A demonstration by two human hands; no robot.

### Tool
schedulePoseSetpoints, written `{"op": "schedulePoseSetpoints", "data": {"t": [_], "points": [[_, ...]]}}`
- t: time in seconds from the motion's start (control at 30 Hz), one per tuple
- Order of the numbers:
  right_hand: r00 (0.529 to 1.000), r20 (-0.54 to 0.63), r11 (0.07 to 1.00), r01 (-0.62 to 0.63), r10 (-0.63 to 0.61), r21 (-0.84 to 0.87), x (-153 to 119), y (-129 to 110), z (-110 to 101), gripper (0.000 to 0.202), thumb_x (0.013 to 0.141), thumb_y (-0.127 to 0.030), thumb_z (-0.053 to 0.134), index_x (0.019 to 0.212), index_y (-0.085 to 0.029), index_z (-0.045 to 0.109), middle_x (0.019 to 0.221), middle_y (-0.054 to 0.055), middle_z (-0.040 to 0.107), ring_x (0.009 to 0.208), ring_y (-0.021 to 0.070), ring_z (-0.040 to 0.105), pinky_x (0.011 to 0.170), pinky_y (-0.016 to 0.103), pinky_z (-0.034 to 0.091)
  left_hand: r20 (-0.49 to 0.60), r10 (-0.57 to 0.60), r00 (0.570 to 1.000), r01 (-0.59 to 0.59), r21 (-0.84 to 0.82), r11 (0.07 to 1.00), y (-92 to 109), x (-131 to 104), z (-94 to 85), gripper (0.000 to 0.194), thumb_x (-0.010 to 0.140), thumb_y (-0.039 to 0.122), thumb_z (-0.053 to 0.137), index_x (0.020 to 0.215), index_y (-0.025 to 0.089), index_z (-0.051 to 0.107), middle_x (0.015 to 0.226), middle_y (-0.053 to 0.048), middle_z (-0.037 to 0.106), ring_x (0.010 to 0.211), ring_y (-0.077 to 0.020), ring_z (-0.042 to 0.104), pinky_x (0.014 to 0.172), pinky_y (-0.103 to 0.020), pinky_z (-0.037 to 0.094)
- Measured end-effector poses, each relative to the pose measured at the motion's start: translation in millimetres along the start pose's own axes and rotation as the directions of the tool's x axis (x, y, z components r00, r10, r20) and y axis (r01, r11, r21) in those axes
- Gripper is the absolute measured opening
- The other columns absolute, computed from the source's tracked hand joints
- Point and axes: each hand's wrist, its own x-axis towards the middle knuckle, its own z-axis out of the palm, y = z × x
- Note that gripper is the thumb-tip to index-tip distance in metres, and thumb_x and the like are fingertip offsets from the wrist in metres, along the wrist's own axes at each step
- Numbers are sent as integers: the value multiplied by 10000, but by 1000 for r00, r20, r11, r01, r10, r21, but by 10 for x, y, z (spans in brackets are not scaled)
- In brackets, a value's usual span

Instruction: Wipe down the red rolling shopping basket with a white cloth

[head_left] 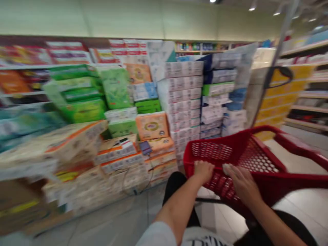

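White-sided stacks of packs (183,99) stand beyond my red plastic shopping cart (271,187). Its shell looks stiff and smooth, likely light for its bulk though a little slippery, best held by the rim or the handle (298,141). It sits directly before my hands: the left hand (203,171) curls over the near rim; the right hand (242,182) rests there, fingers extended, whether gripping I cannot tell.

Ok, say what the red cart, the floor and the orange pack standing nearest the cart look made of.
Red cart: probably moulded plastic, smooth with slight sheen; its walls carry regular holes.
Floor: likely hard tile, pale and faintly glossy, with straight joint lines.
Orange pack: perhaps satiny printed film, by its rounded corners; blur leaves paper possible.
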Motion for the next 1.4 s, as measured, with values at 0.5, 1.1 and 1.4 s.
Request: {"op": "schedulePoseSetpoints", "data": {"t": [0.5, 1.1, 1.4], "points": [[968, 238, 996, -79, 86, -38, 314, -83, -172, 420, 890, -115, 441, 1272, -228, 574, 1271, 70, 595, 1149, 240, 474, 999, 399, 377, -139, -8, 990, -3, -80, 997, -174, 237, 133, 411, 1005, 382, 245, 931, 241, 624, 1007, -31, 669, 982, -221, 547, 880, -403, 335], [958, 263, 992, -93, 113, -88, 317, 63, -131, 404, 921, -155, 466, 1300, -250, 570, 1316, 67, 581, 1231, 240, 464, 1032, 412, 389, -105, -31, 994, 17, -126, 992, -163, 412, 162, 391, 1002, 384, 250, 935, 275, 619, 1053, -5, 651, 1058, -206, 506, 1030, -452, 260], [966, 248, 993, 88, -67, -74, -22, 72, -55, 401, 965, -168, 410, 1332, -262, 542, 1329, 45, 574, 1261, 212, 471, 1110, 432, 359, -157, -109, 982, 79, -183, 980, -98, 333, 232, 356, 994, 373, 277, 934, 284, 617, 1086, -9, 627, 1125, -216, 447, 1091, -508, 166]]}}
